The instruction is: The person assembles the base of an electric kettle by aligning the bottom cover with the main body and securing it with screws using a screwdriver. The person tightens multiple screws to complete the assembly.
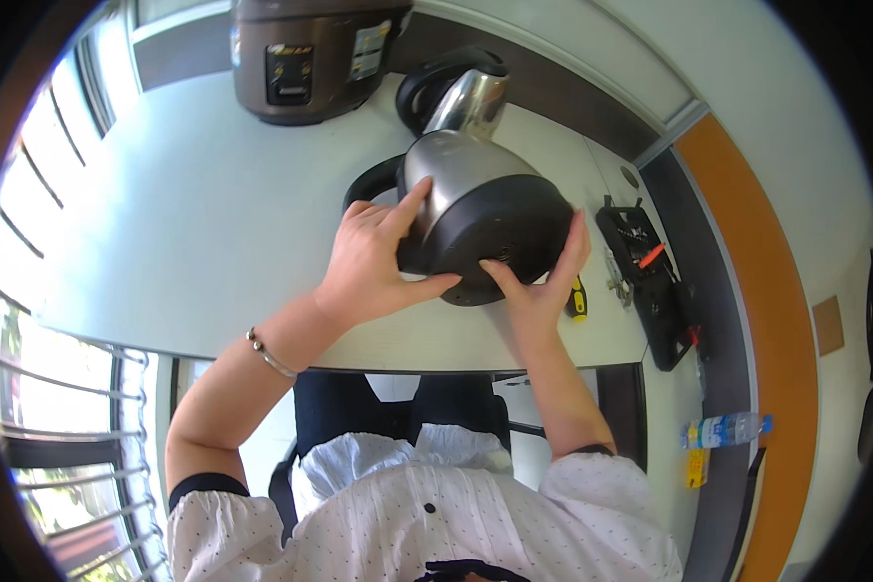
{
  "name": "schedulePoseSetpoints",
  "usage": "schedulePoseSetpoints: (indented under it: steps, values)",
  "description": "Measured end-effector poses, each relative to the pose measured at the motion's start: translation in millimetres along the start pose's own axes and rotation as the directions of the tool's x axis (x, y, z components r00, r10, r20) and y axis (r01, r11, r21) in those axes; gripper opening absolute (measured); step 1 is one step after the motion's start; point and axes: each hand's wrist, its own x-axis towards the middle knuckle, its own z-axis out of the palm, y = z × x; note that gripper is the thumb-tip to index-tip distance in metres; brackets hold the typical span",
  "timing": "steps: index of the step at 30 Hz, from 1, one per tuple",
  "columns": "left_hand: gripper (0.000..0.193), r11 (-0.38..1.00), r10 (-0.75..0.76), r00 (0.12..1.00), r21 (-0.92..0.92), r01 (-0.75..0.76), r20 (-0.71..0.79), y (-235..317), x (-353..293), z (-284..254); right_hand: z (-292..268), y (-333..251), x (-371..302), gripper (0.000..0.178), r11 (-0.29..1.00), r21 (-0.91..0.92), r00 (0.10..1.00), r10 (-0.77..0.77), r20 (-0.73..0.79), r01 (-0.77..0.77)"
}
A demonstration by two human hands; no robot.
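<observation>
An electric kettle [470, 165] with a silver body is tipped over above the table, its round black base [504, 228] turned toward me. My left hand [373, 257] grips its side near the black handle, index finger on the metal and thumb at the base's lower edge. The base's right side is in my right hand [541, 291], with the thumb on the underside and the fingers round the rim. Just behind stands a second silver kettle [475, 102] with a black handle, partly hidden. Beside my right hand lies a yellow and black tool handle [577, 301].
A brown cooker [325, 58] stands at the back left of the white table [213, 213]. An open black tool case [660, 315] holding an orange-red tool lies to the right. Farther right is a plastic water bottle [727, 430]. A wall borders the far edge.
</observation>
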Motion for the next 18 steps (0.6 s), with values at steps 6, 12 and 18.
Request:
schedulePoseSetpoints:
  steps: [6, 12, 18]
  values:
    - [0.092, 1.0, -0.006, 1.0, -0.007, 0.006, -0.003, -6, 0, -6, -5, -3, 11, 0.091, 0.573, 0.669, 0.865, 0.446, 0.231, -0.474]
    - [0.095, 0.988, -0.037, 0.992, -0.146, 0.055, 0.123, -19, 3, -13, -11, 1, 8, 0.077, 0.492, 0.737, 0.881, 0.344, 0.325, -0.464]
    - [0.099, 0.924, -0.127, 0.963, -0.323, 0.202, 0.238, -32, 4, -13, -5, 5, -2, 0.079, 0.723, 0.63, 0.959, 0.217, 0.183, -0.284]
